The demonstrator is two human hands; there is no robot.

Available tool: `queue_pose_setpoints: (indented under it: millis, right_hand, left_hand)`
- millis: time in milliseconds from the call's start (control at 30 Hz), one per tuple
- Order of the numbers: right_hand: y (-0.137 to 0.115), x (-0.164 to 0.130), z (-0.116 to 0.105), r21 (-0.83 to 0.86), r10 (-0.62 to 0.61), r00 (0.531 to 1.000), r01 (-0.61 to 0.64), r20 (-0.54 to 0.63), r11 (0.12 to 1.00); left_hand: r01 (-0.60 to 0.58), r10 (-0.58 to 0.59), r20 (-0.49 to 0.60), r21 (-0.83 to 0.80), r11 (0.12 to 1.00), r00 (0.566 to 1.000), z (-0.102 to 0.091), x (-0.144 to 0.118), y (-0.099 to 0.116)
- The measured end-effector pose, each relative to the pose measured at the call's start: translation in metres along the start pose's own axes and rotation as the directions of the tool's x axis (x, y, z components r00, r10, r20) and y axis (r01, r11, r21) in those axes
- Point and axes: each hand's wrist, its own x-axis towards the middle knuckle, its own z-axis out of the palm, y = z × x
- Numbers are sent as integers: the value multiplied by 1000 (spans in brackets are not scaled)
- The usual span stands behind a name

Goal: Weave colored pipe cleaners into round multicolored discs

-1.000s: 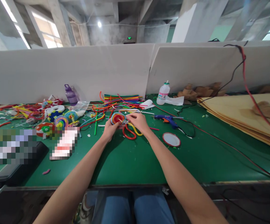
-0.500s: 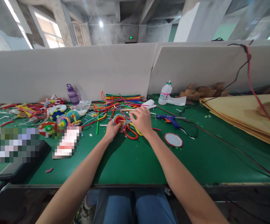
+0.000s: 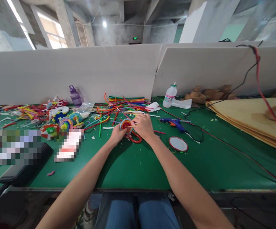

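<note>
While the left hand (image 3: 117,135) cups a small coiled disc (image 3: 125,124) of coloured pipe cleaners from below, fingers closed around its edge, the right hand (image 3: 143,126) pinches narrowly at the disc's right side, where a thin stick seems to meet it. The disc sits just above the green table (image 3: 133,165), right over a red pipe-cleaner loop (image 3: 136,138). Behind the disc lies a loose pile of pipe cleaners (image 3: 124,102); to its right are a blue glue gun (image 3: 172,122) and, nearer the person, a round lid (image 3: 178,143); finished spirals (image 3: 65,122) lie to its left. By the look of it, the stick is being fixed into the coil. Any following move would call for a steady grip so the winding stays tight.
</note>
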Motion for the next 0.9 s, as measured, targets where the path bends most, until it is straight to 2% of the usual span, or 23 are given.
queue_pose_setpoints:
  millis: [233,367,500,733,800,900]
  right_hand:
    - [-2,2,-7,122,85,996,-88,27,989]
    - [-3,4,-12,150,100,994,-106,47,983]
    - [1,5,-10,276,135,986,-157,97,948]
    - [11,6,-3,487,195,964,-260,181,834]
    - [11,6,-5,499,196,957,-279,214,821]
    - [9,5,-8,462,211,957,-282,199,841]
  left_hand:
    - [7,-8,5,27,1000,1000,-2,1,1]
    - [-119,121,-56,49,992,991,-4,4,-1]
    - [-232,234,-7,96,968,972,-9,9,-6]
    - [-246,242,48,138,959,969,-10,6,-9]
    - [-238,231,67,135,962,971,-9,5,-8]
    - [-211,205,60,113,971,977,-9,4,-8]
